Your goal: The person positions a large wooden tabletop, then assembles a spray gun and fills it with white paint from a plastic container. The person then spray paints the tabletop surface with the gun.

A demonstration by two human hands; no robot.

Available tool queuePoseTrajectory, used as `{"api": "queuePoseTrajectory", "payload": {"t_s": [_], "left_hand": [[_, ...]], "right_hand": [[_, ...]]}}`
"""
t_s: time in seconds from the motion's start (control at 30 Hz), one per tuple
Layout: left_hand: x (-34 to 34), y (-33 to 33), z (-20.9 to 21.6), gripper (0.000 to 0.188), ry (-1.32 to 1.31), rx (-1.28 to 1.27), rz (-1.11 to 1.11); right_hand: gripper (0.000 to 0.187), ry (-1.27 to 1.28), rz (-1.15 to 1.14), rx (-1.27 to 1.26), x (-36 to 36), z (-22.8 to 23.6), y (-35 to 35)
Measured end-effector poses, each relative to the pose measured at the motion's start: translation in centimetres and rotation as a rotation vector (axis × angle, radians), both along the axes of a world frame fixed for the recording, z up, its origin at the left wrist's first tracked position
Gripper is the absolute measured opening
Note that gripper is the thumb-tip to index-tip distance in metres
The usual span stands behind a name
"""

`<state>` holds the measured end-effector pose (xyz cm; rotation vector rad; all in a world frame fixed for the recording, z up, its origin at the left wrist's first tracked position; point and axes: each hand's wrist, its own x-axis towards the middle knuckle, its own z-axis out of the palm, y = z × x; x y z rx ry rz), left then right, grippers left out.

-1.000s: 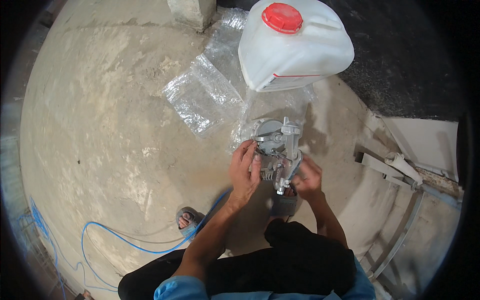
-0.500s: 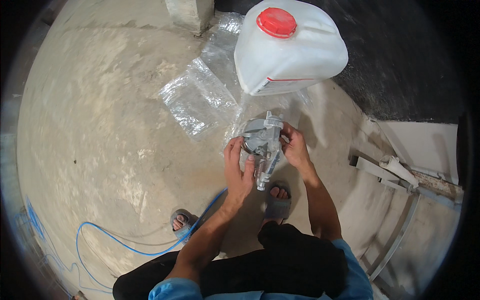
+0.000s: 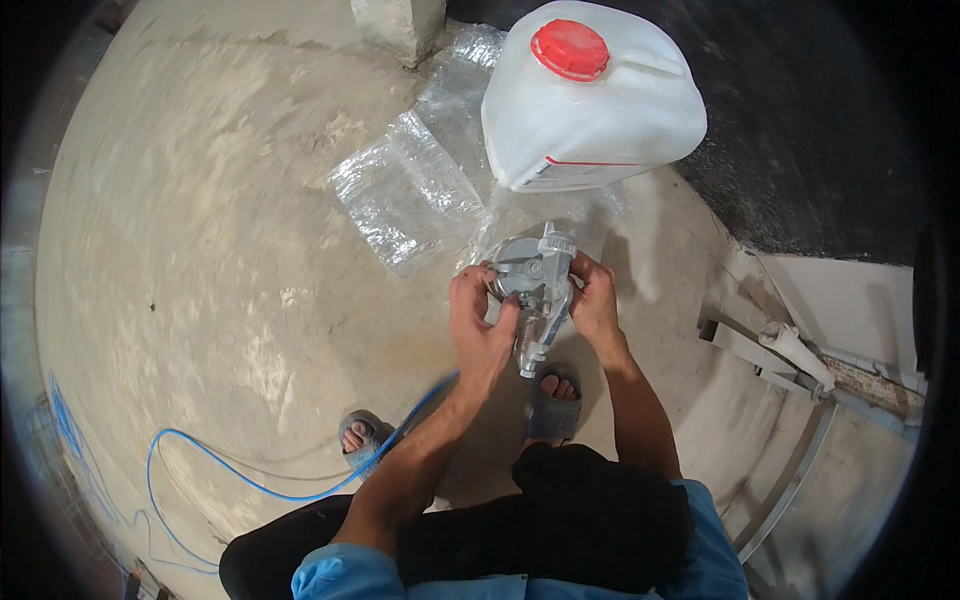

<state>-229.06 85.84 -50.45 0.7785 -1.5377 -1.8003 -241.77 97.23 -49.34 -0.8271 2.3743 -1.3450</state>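
I see both hands up in front of me, holding a grey metal spray gun (image 3: 535,290) above the concrete floor (image 3: 220,250), just below the white jerrycan (image 3: 590,105) with the red cap (image 3: 570,48). My left hand (image 3: 482,322) is wrapped on the gun's left side, fingers closed over the round flat-topped part. My right hand (image 3: 595,300) is clamped on the right side of the body, thumb across the front. Both are shut on it, neither is free.

Handling, as I judge it: cast metal, rigid, no give, so a firm squeeze won't hurt it. Probably moderately heavy for its size and top-heavy toward the round part. The finish looks smooth and slightly shiny, so it could slip if the palms are wet or oily. Thin bits stick out, a knob on top and a narrow stem pointing down toward my feet; those look like the weak spots, so I would not carry it by them. Best hold looks like the thick middle body, one hand each side, as now.

Around it: crinkled clear plastic sheets (image 3: 405,195) lie on the floor left of the jerrycan, light and slippery underfoot. A blue hose (image 3: 250,480) loops across the floor at lower left, near my sandalled left foot (image 3: 358,438). Pale metal frame pieces (image 3: 770,350) lie to the right. I can't tell whether the hose is joined to the gun.
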Motion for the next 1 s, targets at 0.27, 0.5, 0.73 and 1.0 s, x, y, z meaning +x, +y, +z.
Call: {"api": "queuePoseTrajectory", "payload": {"t_s": [0.27,0.5,0.73,1.0], "left_hand": [[-0.4,-1.0,-0.2,0.021,-0.044,-0.009,0.029],[-0.4,-0.2,-0.3,0.018,-0.059,-0.034,0.097],[-0.2,-0.3,-0.9,0.02,-0.084,0.013,0.117],[0.0,0.1,-1.2,0.02,-0.107,0.076,0.141]], "right_hand": [[0.025,0.088,-0.108,-0.006,2.4,-0.4,-0.6],[0.03,0.192,-0.155,0.013,3.7,-0.1,-1.1],[0.044,0.235,-0.195,-0.013,4.5,-0.6,-1.2],[0.049,0.126,-0.278,-0.041,5.0,-1.7,-1.6]]}}
